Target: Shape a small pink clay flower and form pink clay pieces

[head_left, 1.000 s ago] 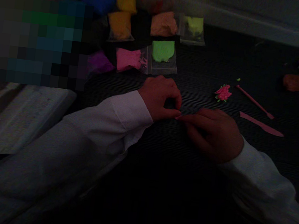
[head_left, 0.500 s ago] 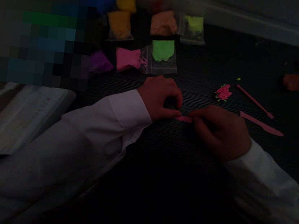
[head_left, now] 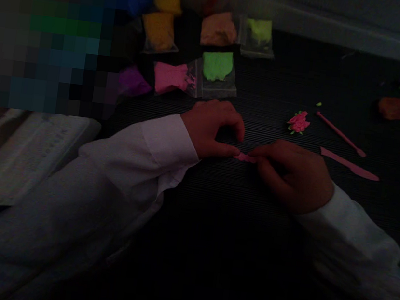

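Note:
A small pink strip of modelling clay (head_left: 245, 157) with a wavy edge lies on the dark table between my two hands. My left hand (head_left: 212, 128) has its thumb tip at the strip's left end, while its curled index finger stays raised and apart from the thumb. With thumb and index finger together, my right hand (head_left: 293, 176) pinches the strip's right end. Beyond the right hand sits a pink clay flower (head_left: 298, 122) with green leaves. A thin pink modelling stick (head_left: 340, 133) and a flat pink clay knife (head_left: 349, 164) lie to the right.
Bags of pink clay (head_left: 170, 78), green clay (head_left: 217, 66), orange clay (head_left: 159, 30), peach clay (head_left: 219, 29) and yellow clay (head_left: 260, 31) line the back. A brown lump (head_left: 392, 108) sits far right. At left is a white power strip (head_left: 34, 163); a blurred patch hides the area above.
My left thumb has shifted slightly left, showing more of the strip's left end. My right hand keeps its pinch at the other end. The whole view has moved very slightly.

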A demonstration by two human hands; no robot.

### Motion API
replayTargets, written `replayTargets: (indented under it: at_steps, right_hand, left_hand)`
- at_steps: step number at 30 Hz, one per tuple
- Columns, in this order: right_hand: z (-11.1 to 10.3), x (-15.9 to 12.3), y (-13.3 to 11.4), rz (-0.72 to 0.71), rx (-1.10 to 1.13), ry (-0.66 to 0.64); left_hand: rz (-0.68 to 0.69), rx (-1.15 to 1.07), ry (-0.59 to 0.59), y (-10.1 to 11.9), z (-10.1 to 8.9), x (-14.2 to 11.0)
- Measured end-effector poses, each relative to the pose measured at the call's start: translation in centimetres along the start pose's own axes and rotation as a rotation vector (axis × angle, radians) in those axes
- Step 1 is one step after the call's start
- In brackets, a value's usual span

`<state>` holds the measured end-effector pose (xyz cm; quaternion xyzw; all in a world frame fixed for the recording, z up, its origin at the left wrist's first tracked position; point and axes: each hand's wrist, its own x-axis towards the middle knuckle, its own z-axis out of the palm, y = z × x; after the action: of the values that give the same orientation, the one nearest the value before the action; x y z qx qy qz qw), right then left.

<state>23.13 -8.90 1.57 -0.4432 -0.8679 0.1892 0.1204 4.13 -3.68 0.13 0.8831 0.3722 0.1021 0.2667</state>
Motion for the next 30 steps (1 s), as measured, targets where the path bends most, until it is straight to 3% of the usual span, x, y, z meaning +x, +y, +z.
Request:
replayTargets:
  at_steps: [12,17,26,30]
  right_hand:
    - [0.31,0.16,0.23,-0.047,-0.058,-0.086]
    - [0.27,0.16,0.21,-0.051,-0.055,-0.083]
    - [0.31,0.21,0.19,-0.047,-0.047,-0.077]
    - [0.28,0.18,0.21,-0.05,-0.047,-0.086]
  left_hand:
    - [-0.068,0.039,-0.023,0.55,-0.1,-0.1]
    - [-0.008,-0.018,-0.046,-0.03,-0.34,0.04]
    - [-0.072,0.057,-0.005,0.84,0.1,-0.18]
    - [-0.057,0.032,-0.039,0.67,-0.13,-0.1]
